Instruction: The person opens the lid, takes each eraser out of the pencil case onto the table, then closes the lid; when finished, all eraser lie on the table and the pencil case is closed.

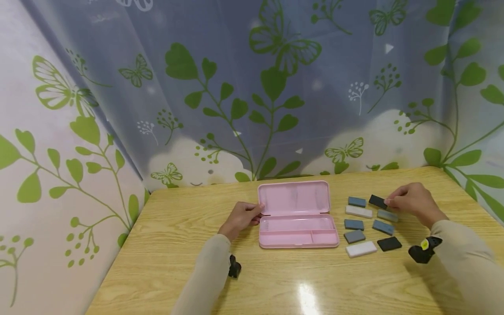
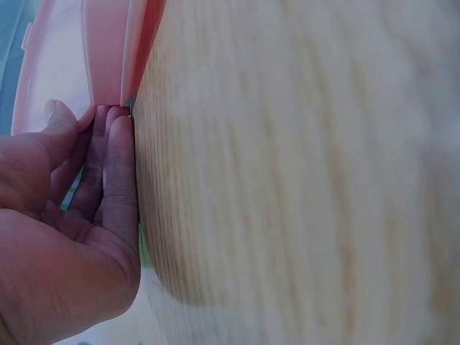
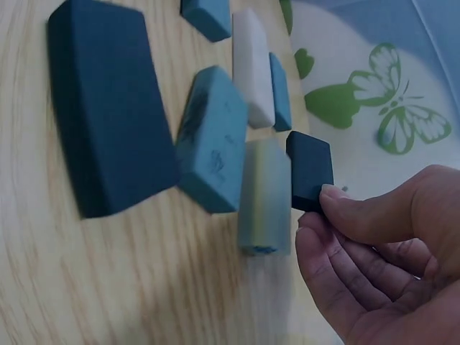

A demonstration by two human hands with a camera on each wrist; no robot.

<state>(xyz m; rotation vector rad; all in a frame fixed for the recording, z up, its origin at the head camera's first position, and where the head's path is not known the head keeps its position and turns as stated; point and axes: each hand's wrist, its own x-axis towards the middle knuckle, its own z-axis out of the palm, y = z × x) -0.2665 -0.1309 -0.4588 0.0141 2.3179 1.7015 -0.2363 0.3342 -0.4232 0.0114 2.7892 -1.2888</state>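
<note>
A pink pencil case (image 1: pixel 293 199) lies open on the table, its lid tipped back and its divided base (image 1: pixel 285 239) holding nothing. At the case's left side, near the hinge, my left hand (image 1: pixel 243 218) pinches the lid edge, thumb on the inner face and fingers behind. My right hand (image 1: pixel 413 202) pinches one end of a black eraser (image 1: pixel 378 201) between thumb and fingers at the far end of a group of erasers. Close by it are a translucent eraser (image 3: pixel 264 201) with a yellowish stripe, a smudged blue eraser (image 3: pixel 213 144) and a white eraser (image 1: pixel 358 211).
Right of the case, the other erasers lie in two loose columns: several blue or grey ones (image 1: pixel 354 224), a second white one (image 1: pixel 361 249) and another black one (image 1: pixel 389 243). A patterned curtain (image 1: pixel 220 109) hangs behind the wooden table (image 1: pixel 177 262).
</note>
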